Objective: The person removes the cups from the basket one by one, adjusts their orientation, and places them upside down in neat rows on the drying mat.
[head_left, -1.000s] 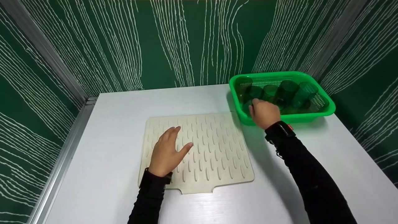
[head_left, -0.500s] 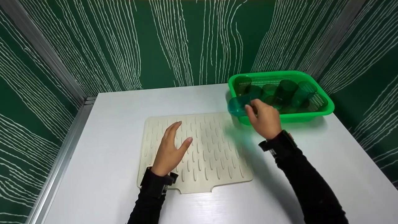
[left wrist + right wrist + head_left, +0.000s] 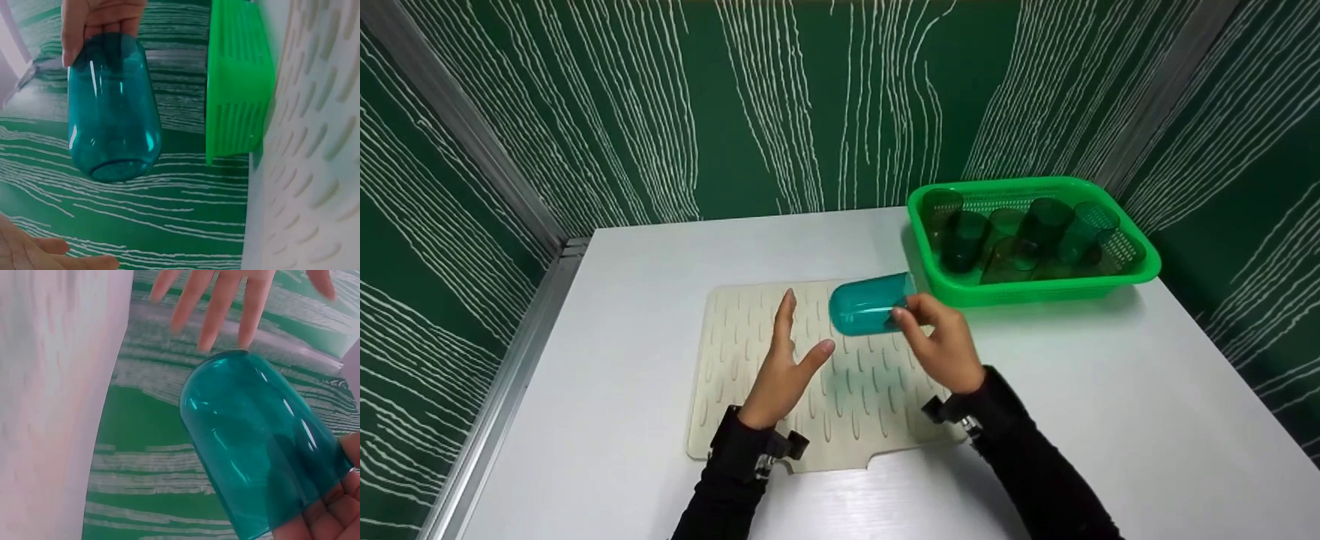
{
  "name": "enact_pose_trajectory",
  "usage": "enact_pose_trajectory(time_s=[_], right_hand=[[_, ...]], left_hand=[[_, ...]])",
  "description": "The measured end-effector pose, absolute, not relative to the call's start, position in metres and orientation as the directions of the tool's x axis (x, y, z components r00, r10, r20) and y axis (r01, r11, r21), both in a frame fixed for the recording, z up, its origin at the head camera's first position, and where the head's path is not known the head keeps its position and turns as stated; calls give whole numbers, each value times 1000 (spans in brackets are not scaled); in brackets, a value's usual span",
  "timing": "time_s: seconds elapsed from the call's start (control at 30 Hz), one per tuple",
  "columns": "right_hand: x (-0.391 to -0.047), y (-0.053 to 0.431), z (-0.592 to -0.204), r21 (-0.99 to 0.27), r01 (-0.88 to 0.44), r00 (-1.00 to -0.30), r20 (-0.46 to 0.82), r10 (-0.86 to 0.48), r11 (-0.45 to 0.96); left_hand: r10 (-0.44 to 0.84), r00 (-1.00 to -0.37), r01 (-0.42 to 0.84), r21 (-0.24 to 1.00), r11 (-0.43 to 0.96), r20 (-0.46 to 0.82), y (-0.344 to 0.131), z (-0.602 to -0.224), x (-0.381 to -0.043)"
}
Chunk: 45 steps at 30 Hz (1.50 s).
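Observation:
A see-through teal cup (image 3: pixel 864 306) lies on its side in the air above the right part of a cream ridged mat (image 3: pixel 735 375). My right hand (image 3: pixel 945 341) grips it near the rim, thumb on one side and fingers on the other; its base points left. In the right wrist view the teal cup (image 3: pixel 253 439) fills the middle. My left hand (image 3: pixel 780 375) hovers over the mat left of the cup, fingers straight and thumb spread, holding nothing. The left wrist view shows the teal cup (image 3: pixel 112 112) apart from the left fingers (image 3: pixel 79 263).
A green plastic basket (image 3: pixel 1039 292) stands at the back right of the white table (image 3: pixel 607 375), with several tinted cups inside, one of them a dark cup (image 3: pixel 964 244). A green wall with pale wavy lines (image 3: pixel 870 97) rises behind the table.
My right hand has lifted the teal cup out of the basket and carried it left and nearer over the mat. My left hand has moved slightly right, fingers still straight.

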State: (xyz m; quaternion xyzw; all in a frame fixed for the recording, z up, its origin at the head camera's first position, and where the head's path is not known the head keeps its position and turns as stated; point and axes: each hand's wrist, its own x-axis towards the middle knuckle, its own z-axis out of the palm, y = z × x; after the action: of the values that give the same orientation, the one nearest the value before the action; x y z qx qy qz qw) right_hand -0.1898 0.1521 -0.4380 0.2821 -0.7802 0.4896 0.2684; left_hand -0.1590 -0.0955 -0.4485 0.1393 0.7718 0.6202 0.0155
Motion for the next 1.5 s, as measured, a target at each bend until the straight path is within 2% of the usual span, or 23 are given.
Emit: enact_pose_trajectory(time_s=[0.17, 0.43, 0.57, 0.73, 0.83, 1.0, 1.3, 1.5], right_hand=[[-179, 135, -450, -606, -744, -665, 709, -233, 281], [-165, 123, -460, -650, -749, -648, 682, -340, 125], [-161, 120, -459, -660, -744, -650, 684, -332, 98], [-160, 118, -458, -663, -744, -653, 694, -301, 85], [-160, 118, -459, -671, -737, -661, 689, -297, 80], [-161, 120, -461, -684, -726, -671, 679, -297, 78], [-171, 134, -463, -656, -744, -653, 672, -349, 130], [-182, 154, -456, -711, -657, -745, 561, -361, 252]], left_hand=[[247, -958, 172, 981, 94, 144, -95, -455, -158], [209, -967, 157, 987, 26, 148, -96, -458, -157], [200, -974, 108, 994, -25, 111, -96, -458, -157], [241, -970, -24, 983, -182, 21, -94, -454, -157], [231, -973, -51, 969, -243, 6, -91, -452, -158], [195, -981, -22, 980, -196, 17, -88, -451, -158], [142, -987, 74, 997, -3, 74, -94, -446, -157], [107, -989, 114, 990, 81, 105, -105, -441, -160]])
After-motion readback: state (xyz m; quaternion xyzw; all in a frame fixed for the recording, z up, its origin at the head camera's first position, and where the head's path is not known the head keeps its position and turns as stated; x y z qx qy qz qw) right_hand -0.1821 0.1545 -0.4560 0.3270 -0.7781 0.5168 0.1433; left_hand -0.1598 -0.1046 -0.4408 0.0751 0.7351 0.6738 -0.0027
